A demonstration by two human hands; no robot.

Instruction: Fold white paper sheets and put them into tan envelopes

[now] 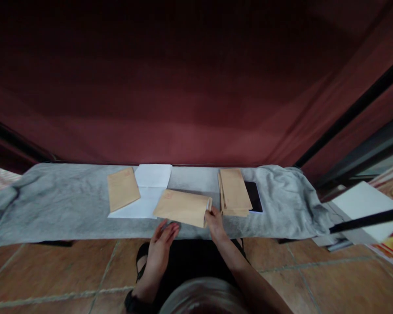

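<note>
A brown paper envelope (183,207) lies slantwise in front of me, with a white edge of paper showing at its right end. My right hand (215,222) pinches that right end between thumb and fingers. Just below the envelope's lower left edge is my left hand (163,240), its fingers apart and holding nothing. White paper sheets (154,175) with a fold line lie behind and to the left, partly covered by the envelope. Another brown envelope (122,189) rests on the sheets' left side.
A stack of brown envelopes (234,189) sits to the right, partly over a dark tablet-like device (253,196). Grey cloth (68,196) covers the narrow table. A dark red curtain (183,109) hangs behind. A white board (363,205) and black bar (370,219) stand at the right.
</note>
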